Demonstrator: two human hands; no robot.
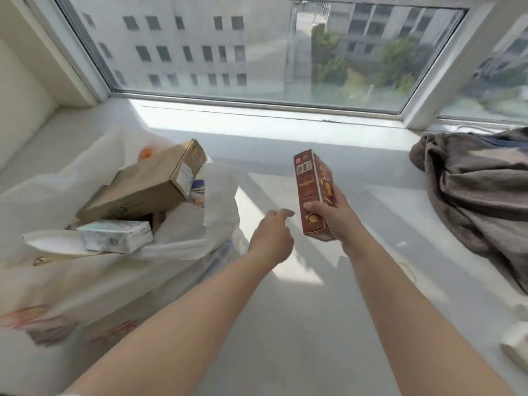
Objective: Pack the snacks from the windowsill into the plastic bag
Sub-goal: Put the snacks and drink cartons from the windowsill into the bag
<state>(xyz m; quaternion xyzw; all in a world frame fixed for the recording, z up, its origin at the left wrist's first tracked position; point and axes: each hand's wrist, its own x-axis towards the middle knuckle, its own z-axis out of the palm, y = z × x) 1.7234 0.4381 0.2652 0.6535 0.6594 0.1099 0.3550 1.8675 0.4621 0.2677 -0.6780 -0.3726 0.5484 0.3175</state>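
Both hands are out over the pale windowsill point(285, 324). Right hand point(333, 217) grips a tall brown cardboard snack box with a barcode on its narrow face point(311, 190), thumb across the front, fingers wrapped behind, holding it upright with a slight tilt, lifted clear of the sill. Left hand point(271, 235) holds nothing, fingers loosely relaxed with the index finger pointing toward the brown box, just beside it and not touching.

Left of the brown box sits the white translucent plastic bag point(114, 281), its mouth gaping open and red printing on its near side. Sticking out of that bag is a large plain kraft cardboard box point(143, 190), leaning at an angle, with a white label on its end. In front of it, also in the bag, lies a small white-and-mint rectangular packet point(117, 235). Something orange point(145, 152) peeks up behind the kraft box; what it is, I cannot tell.

Right of the brown box, well apart from it, a crumpled grey-brown blanket point(480, 195) is heaped on the sill. Beyond the box, the window point(257, 52) shows a grey building and trees.
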